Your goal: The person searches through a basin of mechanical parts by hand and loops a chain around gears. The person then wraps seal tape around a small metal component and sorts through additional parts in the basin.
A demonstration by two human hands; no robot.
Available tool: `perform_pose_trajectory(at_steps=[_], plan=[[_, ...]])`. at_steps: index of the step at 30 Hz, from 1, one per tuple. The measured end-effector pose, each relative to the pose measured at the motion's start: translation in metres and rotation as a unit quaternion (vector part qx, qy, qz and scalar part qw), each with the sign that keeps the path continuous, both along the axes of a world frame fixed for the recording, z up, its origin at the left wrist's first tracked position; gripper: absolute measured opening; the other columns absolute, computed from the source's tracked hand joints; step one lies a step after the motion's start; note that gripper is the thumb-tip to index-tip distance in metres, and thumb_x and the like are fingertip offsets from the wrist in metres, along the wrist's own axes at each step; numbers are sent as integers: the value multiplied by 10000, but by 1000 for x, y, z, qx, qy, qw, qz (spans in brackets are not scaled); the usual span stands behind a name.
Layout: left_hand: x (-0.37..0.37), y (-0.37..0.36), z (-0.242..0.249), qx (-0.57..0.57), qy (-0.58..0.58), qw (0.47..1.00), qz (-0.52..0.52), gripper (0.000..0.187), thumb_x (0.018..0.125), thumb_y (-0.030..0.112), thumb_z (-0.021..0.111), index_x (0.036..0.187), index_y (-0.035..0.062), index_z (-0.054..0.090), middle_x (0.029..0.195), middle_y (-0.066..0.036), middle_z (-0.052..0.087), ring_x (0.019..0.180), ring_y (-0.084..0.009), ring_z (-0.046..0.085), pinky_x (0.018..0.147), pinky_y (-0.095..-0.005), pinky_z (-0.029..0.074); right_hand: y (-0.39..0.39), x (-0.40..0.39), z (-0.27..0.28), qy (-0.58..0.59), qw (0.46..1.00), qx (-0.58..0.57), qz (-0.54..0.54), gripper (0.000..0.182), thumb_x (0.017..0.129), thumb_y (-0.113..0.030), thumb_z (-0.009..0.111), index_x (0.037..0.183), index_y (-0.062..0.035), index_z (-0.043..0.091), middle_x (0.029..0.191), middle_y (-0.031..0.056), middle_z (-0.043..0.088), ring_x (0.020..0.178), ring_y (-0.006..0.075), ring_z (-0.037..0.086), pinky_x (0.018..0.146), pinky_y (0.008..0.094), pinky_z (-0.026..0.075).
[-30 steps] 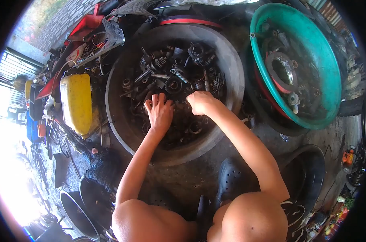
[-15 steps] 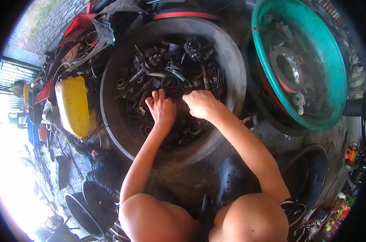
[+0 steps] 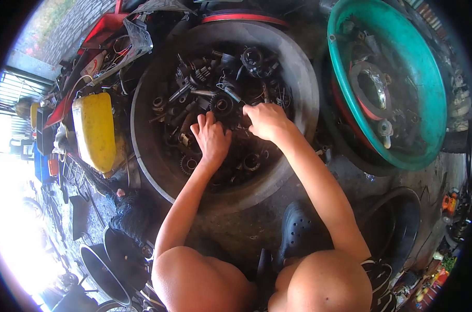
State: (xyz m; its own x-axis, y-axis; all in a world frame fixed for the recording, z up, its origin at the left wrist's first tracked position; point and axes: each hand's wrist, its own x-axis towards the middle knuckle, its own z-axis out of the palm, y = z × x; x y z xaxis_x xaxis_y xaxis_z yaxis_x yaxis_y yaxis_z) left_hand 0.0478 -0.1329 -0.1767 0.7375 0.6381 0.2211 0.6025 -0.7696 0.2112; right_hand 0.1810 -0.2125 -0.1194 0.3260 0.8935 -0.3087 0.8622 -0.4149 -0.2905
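A large round grey basin holds a heap of dark, greasy metal parts. Over the middle of the heap is my left hand, its fingers apart and touching the parts just below a round gear-like part. My right hand lies to the right of it with the fingers curled; what they hold, if anything, is hidden. A coil spring rests just above and left of my right hand. Near the basin's lower left side lies a toothed gear.
At the right stands a green basin with metal parts and a ring inside. A yellow container is left of the grey basin. A black tub sits lower right, and dark bowls lower left.
My right hand has shifted slightly right and up, with its fingertips now pointing down into the parts. My left hand has moved slightly right. The view has shifted a little.
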Motion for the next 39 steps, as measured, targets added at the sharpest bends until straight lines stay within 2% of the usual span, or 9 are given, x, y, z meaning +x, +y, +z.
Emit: perform_pose_trajectory(at_steps=[18,20,25,29,32,33,35,36,39], plan=[[-10,-3,16,-22,-15,1000,16,189,546,212,675,632,54,613,832,-60,441,895,-230,392,762,-360,290,-1,1,-1,10,999,30,-1,192,734,-105,520,922,-79,551,857,111,613,836,248,597,706,346,474],[-13,-1,20,-22,-16,1000,3,207,525,210,661,581,25,586,839,-82,461,889,-245,401,755,-365,290,-1,2,1,10,1000,19,-1,198,731,-103,518,924,-79,554,853,114,614,830,248,598,699,344,475],[-26,10,44,-103,32,994,30,205,515,257,698,563,70,628,795,-61,483,892,-243,423,782,-367,282,-1,1,-2,3,1000,28,-4,188,728,-103,520,909,-77,561,848,119,612,828,246,598,692,348,475],[-48,23,62,-253,-11,965,63,220,567,278,693,654,81,655,784,-42,509,901,-215,457,809,-369,309,-2,-1,0,9,999,42,-4,182,728,-133,544,899,-73,563,847,116,611,828,254,594,696,357,473],[-54,24,72,-292,-82,951,60,226,605,266,683,690,59,653,768,-52,506,852,-215,480,787,-355,351,-2,-1,6,25,999,46,8,232,713,-174,580,923,-76,561,863,114,610,831,261,588,712,361,465],[-54,22,71,-280,-105,952,59,211,642,234,675,719,39,648,776,-64,517,803,-216,509,744,-325,393,-2,-1,8,26,999,46,9,232,713,-174,580,923,-76,561,863,114,610,831,261,588,712,361,465],[-53,18,62,-280,-139,948,58,200,647,217,674,728,36,646,784,-72,524,799,-218,517,735,-321,400,1,-2,11,124,989,78,-3,322,682,-131,616,989,-66,542,888,122,597,873,271,564,748,360,445],[-54,17,57,-281,-173,942,56,190,653,200,674,737,32,644,793,-80,532,794,-220,526,726,-316,407,2,-1,10,125,989,79,-2,322,682,-131,616,989,-66,542,888,122,597,873,271,564,748,360,445],[-54,15,42,-268,-210,939,52,175,656,169,670,750,25,636,801,-92,541,786,-219,535,718,-306,411,1,-1,7,225,953,176,101,382,680,-95,606,1050,-47,523,1015,141,553,898,264,549,768,353,432]])
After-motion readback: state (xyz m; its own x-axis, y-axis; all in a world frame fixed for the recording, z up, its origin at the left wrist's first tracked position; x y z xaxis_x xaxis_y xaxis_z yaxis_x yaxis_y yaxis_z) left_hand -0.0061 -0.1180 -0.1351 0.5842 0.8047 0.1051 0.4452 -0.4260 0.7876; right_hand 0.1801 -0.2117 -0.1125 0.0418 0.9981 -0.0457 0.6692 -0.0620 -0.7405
